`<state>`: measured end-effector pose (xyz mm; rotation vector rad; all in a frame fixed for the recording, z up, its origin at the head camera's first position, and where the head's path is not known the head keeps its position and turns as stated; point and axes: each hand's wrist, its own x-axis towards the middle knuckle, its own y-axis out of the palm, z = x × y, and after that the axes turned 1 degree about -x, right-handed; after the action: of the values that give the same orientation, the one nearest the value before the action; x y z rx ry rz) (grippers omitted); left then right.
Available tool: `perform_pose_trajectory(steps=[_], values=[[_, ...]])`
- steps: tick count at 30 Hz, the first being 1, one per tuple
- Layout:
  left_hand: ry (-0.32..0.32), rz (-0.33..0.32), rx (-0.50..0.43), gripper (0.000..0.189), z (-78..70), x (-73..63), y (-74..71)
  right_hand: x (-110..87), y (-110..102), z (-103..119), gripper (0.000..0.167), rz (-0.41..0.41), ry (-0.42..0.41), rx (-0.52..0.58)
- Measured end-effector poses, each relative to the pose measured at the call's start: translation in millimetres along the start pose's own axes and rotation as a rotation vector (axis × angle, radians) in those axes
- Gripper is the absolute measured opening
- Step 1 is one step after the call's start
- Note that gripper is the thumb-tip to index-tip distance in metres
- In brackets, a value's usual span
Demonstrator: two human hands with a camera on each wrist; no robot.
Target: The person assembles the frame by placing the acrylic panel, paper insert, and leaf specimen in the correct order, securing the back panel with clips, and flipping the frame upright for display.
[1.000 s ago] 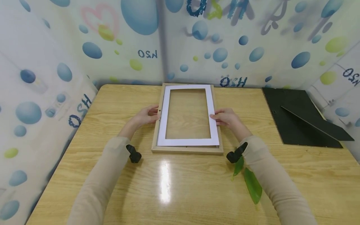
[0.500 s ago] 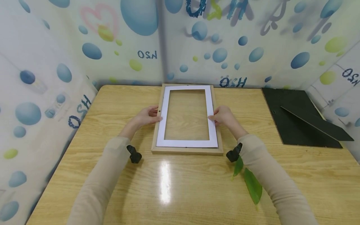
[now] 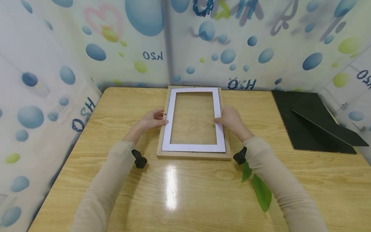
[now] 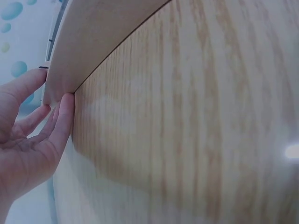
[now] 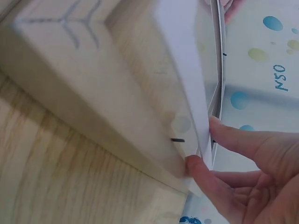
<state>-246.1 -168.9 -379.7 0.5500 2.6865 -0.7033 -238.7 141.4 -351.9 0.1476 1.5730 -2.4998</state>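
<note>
A light wooden picture frame [image 3: 193,156] lies on the table, small dark tabs along its inner edge. Over its opening sits a white mat [image 3: 193,148] with a large rectangular window. My left hand [image 3: 150,120] holds the frame's left rail; in the left wrist view the thumb [image 4: 30,85] is on top and the fingers lie against the outer side. At the opposite rail, my right hand [image 3: 232,120] pinches the mat's right edge. In the right wrist view that edge stands raised above the frame, the thumb [image 5: 236,140] over it and a fingertip beneath.
At the right lies a black backing board [image 3: 301,132] with its stand leg [image 3: 327,127] sticking up. A green leaf [image 3: 262,193] and a smaller leaf [image 3: 246,172] lie near my right forearm. A patterned curtain [image 3: 130,71] hangs behind the table.
The mat has shifted slightly left within the frame. My right hand has moved a little left and turned over, its back now more upward; the left thumb has come onto the mat's edge.
</note>
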Motion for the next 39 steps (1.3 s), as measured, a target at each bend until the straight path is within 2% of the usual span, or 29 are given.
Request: perform_pose_trajectory(steps=[4, 8, 10, 12, 14, 17, 23, 29, 39], values=[[0.019, -0.013, -0.002, 0.073, 6.7, 6.1, -4.4, 0.5, -4.2, 5.9, 0.039, 0.010, 0.003, -0.062], [0.023, -0.022, -0.004, 0.072, 6.0, 6.0, -8.6, 1.0, -7.9, 11.1, 0.034, 0.035, 0.035, -0.106], [0.024, -0.028, 0.004, 0.072, 5.0, 5.5, -10.6, 2.8, -8.9, 11.6, 0.031, 0.044, 0.017, -0.112], [0.020, -0.037, 0.007, 0.072, 4.2, 5.0, -12.3, 6.5, -9.6, 11.6, 0.039, 0.061, -0.025, -0.123], [0.019, -0.042, 0.012, 0.072, 3.7, 4.8, -13.9, 11.8, -10.3, 11.1, 0.054, 0.085, -0.077, -0.132], [0.019, -0.046, 0.018, 0.072, 4.1, 5.1, -15.7, 23.7, -12.9, 10.6, 0.068, 0.148, -0.163, -0.170], [0.041, -0.034, 0.039, 0.071, 8.9, 7.4, -14.9, 56.5, -22.0, 5.7, 0.076, 0.248, -0.314, -0.262], [0.050, -0.024, 0.040, 0.070, 11.3, 6.6, -8.8, 81.7, -25.1, -3.8, 0.079, 0.330, -0.274, -0.255], [0.030, -0.016, 0.024, 0.071, 13.3, 6.6, -3.7, 101.9, -12.0, -12.7, 0.078, 0.333, -0.267, -0.319]])
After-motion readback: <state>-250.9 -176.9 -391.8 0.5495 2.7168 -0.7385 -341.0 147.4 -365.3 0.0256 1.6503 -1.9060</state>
